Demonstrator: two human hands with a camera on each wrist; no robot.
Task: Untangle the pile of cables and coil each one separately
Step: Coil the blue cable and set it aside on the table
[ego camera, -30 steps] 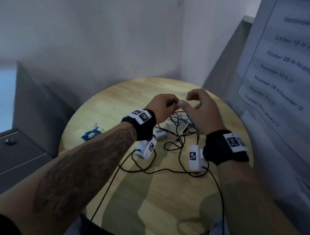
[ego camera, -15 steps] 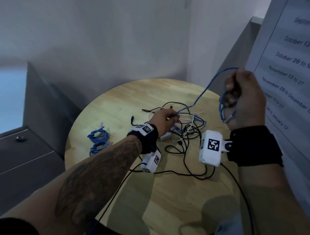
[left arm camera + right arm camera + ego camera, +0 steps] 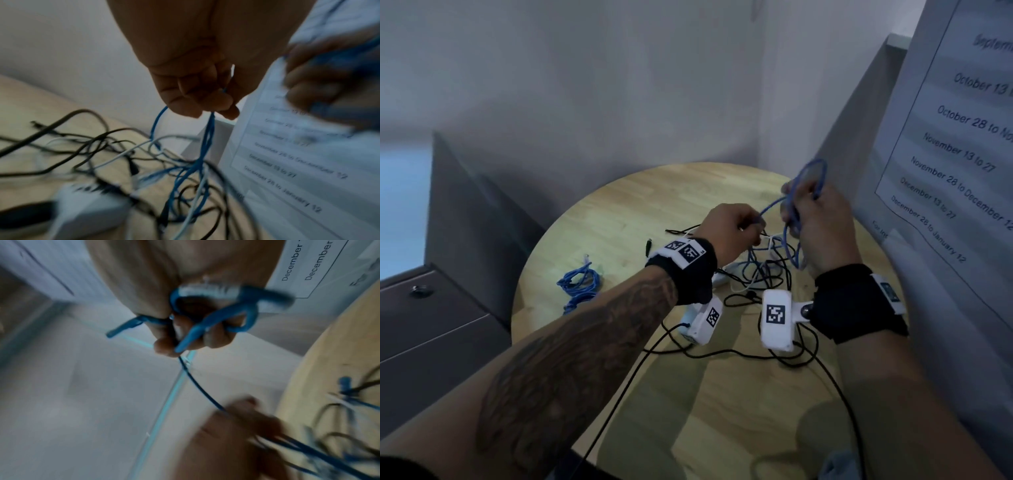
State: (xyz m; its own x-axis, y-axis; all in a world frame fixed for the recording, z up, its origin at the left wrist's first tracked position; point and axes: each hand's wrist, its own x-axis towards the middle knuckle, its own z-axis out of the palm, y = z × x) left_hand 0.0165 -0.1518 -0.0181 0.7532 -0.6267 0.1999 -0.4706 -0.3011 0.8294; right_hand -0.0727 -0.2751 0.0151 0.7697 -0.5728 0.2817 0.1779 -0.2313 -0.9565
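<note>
A tangle of black, white and blue cables (image 3: 763, 270) lies on the round wooden table (image 3: 619, 212). My right hand (image 3: 815, 222) is raised above it and grips several loops of a blue cable (image 3: 810, 178) (image 3: 216, 318). That cable runs down to my left hand (image 3: 736, 229), which pinches it (image 3: 209, 123) just above the pile. More of the blue cable hangs from the left hand into the tangle. A white power adapter (image 3: 86, 209) sits under the pile.
A coiled blue cable (image 3: 580, 281) lies apart at the table's left side. A board with a printed date sheet (image 3: 955, 144) leans close on the right. A grey cabinet (image 3: 431, 325) stands left of the table. Walls close in behind.
My right hand has come back down and left toward the left hand, with more blue loops in its grip. The left hand has risen slightly off the pile.
</note>
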